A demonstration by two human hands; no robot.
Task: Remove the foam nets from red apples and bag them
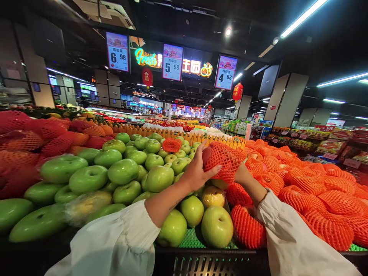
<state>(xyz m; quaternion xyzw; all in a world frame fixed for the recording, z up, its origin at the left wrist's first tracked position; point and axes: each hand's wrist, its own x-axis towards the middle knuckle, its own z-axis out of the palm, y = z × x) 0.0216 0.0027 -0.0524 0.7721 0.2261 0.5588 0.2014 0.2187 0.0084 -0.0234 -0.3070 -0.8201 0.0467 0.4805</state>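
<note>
Two bare hands meet around one red fruit [222, 163] in an orange foam net, held in the air over the seam between two heaps in a shop. The left hand [198, 166] grasps its near left side, thumb across the front of the net and fingers over the top, likely so the weight sits securely in that palm. A patch of dark red skin shows bare at that end, where the net seems to open. The right hand [243, 174] is at the opposite side, perhaps steadying fruit or net; its fingers are hidden, so I cannot tell whether they grip.

Below and to the left are loose green apples [123, 171], one near the front in clear wrap [213, 197]. To the right lie netted fruits [312, 182], each in its own orange sleeve, probably against bruising. A stray netted fruit [171, 145] sits among the apples. A green mat [191, 239] lines the black bin [218, 264], presumably as cushioning. Price screens [172, 63] hang overhead, apparently placed for shoppers to read.
</note>
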